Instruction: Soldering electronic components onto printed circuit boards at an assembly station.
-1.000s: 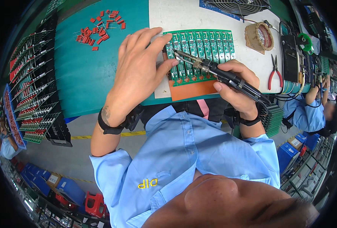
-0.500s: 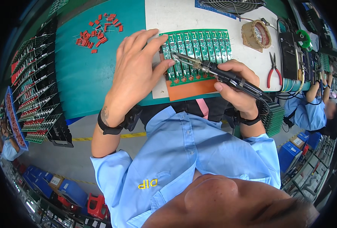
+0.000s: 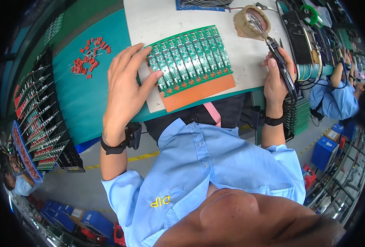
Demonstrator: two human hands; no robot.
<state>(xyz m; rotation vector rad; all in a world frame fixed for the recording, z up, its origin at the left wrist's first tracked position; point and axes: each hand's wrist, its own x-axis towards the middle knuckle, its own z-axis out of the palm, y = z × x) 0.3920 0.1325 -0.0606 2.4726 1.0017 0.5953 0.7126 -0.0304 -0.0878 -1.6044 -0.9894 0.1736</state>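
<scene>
Left hand (image 3: 127, 84) spread, thumb and forefinger at the left edge of the board (image 3: 188, 59); right hand (image 3: 278, 80) closed around the iron (image 3: 284, 68). Green mat (image 3: 102, 101) bearing a white sheet (image 3: 250, 61); on this, an orange sheet (image 3: 203, 92) beneath the board, and a pot (image 3: 241, 24), its mouth crossed by the iron's tip. Red parts (image 3: 81, 65) on the mat, left of the left hand.

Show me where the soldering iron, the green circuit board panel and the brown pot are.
Soldering iron (image 3: 277, 55): head view, on its black handle.
Green circuit board panel (image 3: 189, 59): head view, mid-panel, on a board strip.
Brown pot (image 3: 241, 24): head view, on its outer left wall.
</scene>
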